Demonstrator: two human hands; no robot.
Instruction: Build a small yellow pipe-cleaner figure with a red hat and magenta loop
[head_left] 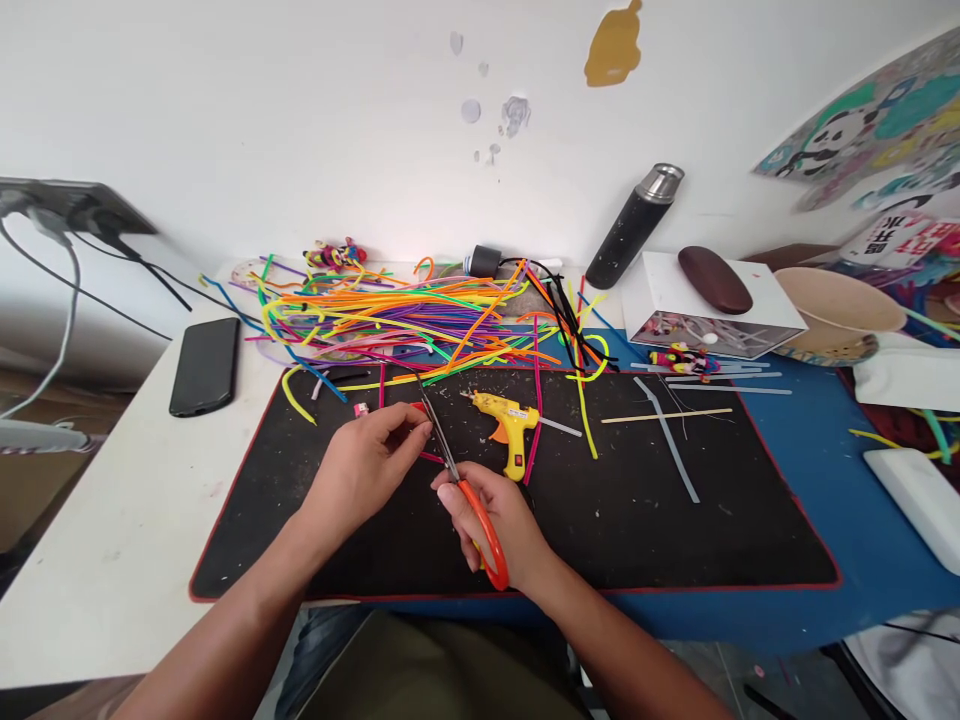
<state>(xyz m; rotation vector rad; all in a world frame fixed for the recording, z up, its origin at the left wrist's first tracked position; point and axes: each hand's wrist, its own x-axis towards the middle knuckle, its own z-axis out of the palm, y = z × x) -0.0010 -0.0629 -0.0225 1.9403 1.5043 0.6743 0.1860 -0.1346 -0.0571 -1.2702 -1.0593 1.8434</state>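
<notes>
My right hand (pixel 501 520) grips a pair of scissors (pixel 484 520) with orange handles. Their narrow blades point up and away, passing close to the fingertips of my left hand (pixel 367 465). Thumb and fingers of that left hand are pinched together; a small bit of red shows by them, but what they hold is too small to make out. Right of the blades, a yellow hot glue gun (pixel 511 425) lies on the black mat (pixel 637 540) with a clear glue stick in its back end. Magenta pipe cleaners (pixel 537 400) lie around it.
A big heap of coloured pipe cleaners (pixel 405 320) stretches along the wall. A phone (pixel 204 367) rests at left. Toward the right are a black thermos (pixel 634 228), a white box (pixel 712 295) bearing a dark red case (pixel 715 280), clear glue sticks (pixel 671 440) and a thin wooden stick (pixel 667 415).
</notes>
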